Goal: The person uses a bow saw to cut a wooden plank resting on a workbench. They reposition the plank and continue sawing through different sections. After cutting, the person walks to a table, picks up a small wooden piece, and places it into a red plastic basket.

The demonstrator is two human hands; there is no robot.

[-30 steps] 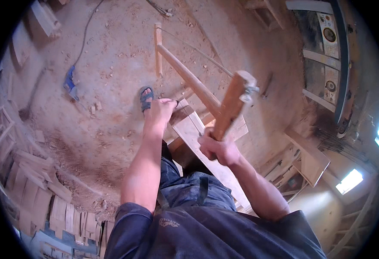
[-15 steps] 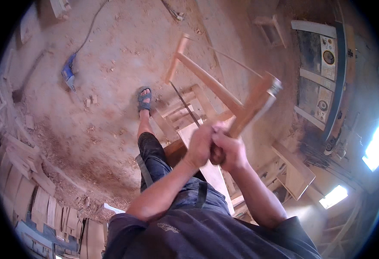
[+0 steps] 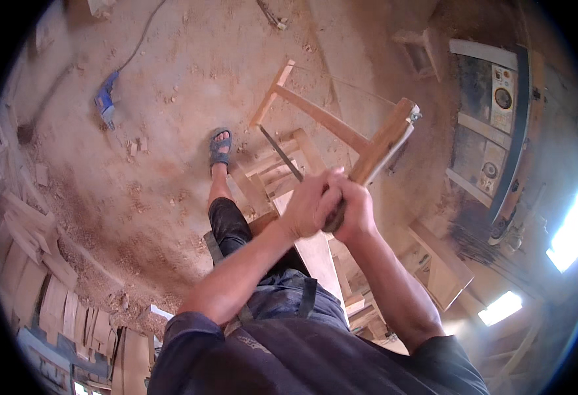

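Note:
A wooden frame saw stretches forward from my hands, its dark blade on the left side and its thin cord on the right. My right hand is wrapped round the lower end of the saw's near upright. Against it, my left hand is closed on the same end, by the near end of the blade. Some fingers are hidden behind the hands. A pale board lies below them; whether the blade touches it, I cannot tell.
My sandalled foot stands on the dusty floor beside a wooden frame. A corded blue power tool lies at the left. Stacked boards fill the lower left. A machine-like unit with dials stands at the right, near a wooden box.
Both hands have moved a little away from my body, still holding the saw. The saw's near upright has shifted slightly forward and left.

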